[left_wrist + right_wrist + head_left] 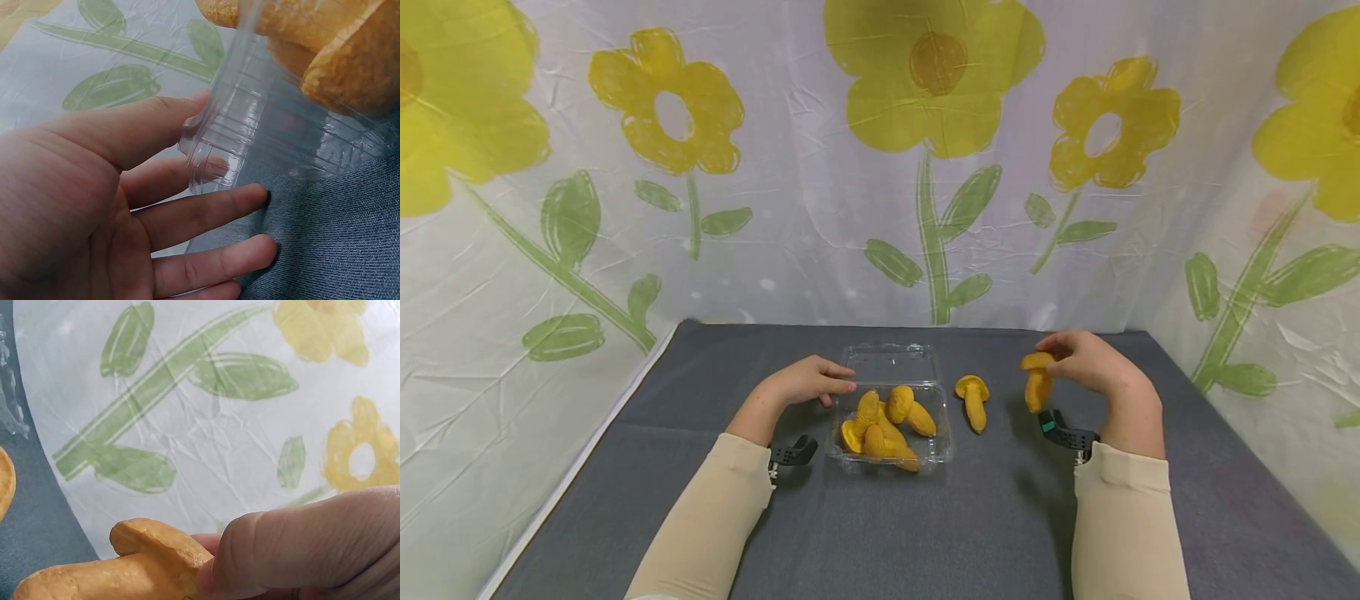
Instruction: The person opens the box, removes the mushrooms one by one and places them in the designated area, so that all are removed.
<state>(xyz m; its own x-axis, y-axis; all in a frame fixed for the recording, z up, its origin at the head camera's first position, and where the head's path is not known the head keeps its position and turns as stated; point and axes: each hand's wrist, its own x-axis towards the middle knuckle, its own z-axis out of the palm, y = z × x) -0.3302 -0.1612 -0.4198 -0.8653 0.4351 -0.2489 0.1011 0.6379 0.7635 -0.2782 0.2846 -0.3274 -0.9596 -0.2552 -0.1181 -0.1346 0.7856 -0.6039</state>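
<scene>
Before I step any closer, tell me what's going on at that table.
A person is handling yellow mushrooms, possibly models. Their right hand holds one mushroom by its cap, stem pointing down, on the right side of the table. Their left hand touches the left edge of a clear plastic container, whose lid stands open at the back. Several mushrooms are in the container, and a loose mushroom lies to its right.

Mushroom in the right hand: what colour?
The mushroom is yellow-orange; it shows best in the right wrist view.
</scene>
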